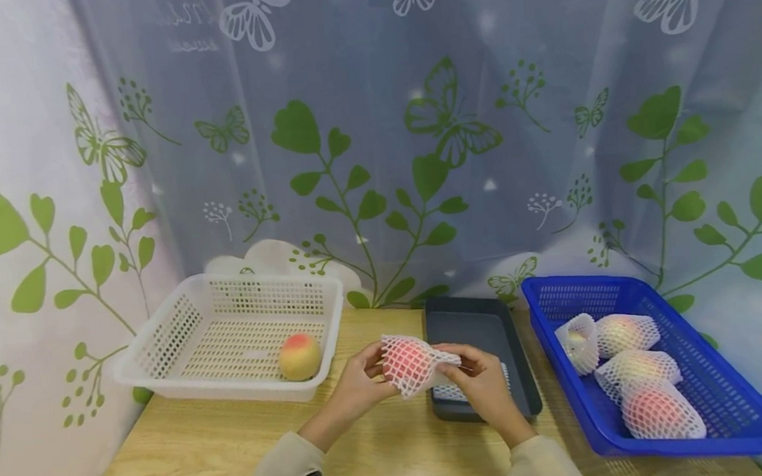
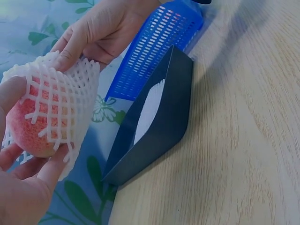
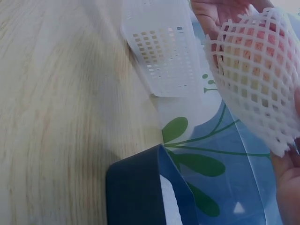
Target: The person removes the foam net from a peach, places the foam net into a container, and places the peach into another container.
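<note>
A red and yellow peach [image 1: 406, 363] sits inside a white foam net sleeve [image 2: 84, 89], above the table between both hands. From the left, my left hand [image 1: 357, 387] grips the netted peach, its fingers and thumb round the fruit. My right hand [image 1: 487, 387] pinches the narrowed end of the sleeve, to the right of the peach. In the left wrist view, part of the peach's red skin shows past the sleeve's wide edge. Below the hands, a dark grey tray [image 1: 473, 324] holds white foam netting [image 1: 450, 392], partly hidden by my right hand.
At the left stands a white plastic basket [image 1: 137, 373] with one bare peach [image 1: 299, 356] in it. A blue basket [image 1: 749, 374] at the right holds several netted peaches [image 1: 661, 409]. The wooden table [image 1: 190, 450] meets a patterned curtain [image 1: 355, 63] behind.
</note>
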The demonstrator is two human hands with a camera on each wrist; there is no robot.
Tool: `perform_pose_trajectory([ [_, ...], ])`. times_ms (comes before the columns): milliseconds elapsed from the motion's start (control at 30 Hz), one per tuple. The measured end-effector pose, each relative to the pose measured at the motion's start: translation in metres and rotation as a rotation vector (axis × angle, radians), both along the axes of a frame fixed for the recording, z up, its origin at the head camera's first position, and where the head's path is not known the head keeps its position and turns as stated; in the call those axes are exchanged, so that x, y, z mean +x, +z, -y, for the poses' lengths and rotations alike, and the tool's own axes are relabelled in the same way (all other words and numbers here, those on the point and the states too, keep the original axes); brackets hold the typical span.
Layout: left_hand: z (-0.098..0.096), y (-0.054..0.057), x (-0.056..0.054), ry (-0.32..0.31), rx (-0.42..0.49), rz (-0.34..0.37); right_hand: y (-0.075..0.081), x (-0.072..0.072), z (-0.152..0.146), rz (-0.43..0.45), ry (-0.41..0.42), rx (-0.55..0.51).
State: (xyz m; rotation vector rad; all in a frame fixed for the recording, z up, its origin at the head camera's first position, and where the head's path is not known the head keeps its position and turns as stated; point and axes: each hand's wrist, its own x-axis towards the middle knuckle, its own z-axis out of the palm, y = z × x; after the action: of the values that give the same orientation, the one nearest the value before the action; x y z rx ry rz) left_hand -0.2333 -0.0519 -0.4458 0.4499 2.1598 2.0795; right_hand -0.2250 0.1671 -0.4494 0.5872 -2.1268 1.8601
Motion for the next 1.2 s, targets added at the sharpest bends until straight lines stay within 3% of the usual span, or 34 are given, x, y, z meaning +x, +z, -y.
perform_pose_trajectory([
  [167, 0.0, 0.0, -0.004, 0.017, 0.009, 0.011, 0.002, -0.004, 0.0, 0.028, -0.123, -0.052],
  [433, 0.005, 0.005, -0.005, 0.027, 0.011, -0.01, 0.005, -0.014, -0.009, -0.048, -0.163, -0.115],
  [633, 0.016, 0.011, -0.009, 0.037, 0.008, -0.006, 0.011, -0.021, -0.023, -0.031, -0.235, -0.087],
  [933, 0.048, 0.021, -0.014, 0.126, -0.034, 0.0, 0.028, -0.029, -0.039, 0.037, -0.345, 0.001],
  [1200, 0.089, 0.027, -0.018, 0.185, -0.113, -0.006, 0.002, -0.061, -0.062, 0.09, -0.374, 0.059],
])
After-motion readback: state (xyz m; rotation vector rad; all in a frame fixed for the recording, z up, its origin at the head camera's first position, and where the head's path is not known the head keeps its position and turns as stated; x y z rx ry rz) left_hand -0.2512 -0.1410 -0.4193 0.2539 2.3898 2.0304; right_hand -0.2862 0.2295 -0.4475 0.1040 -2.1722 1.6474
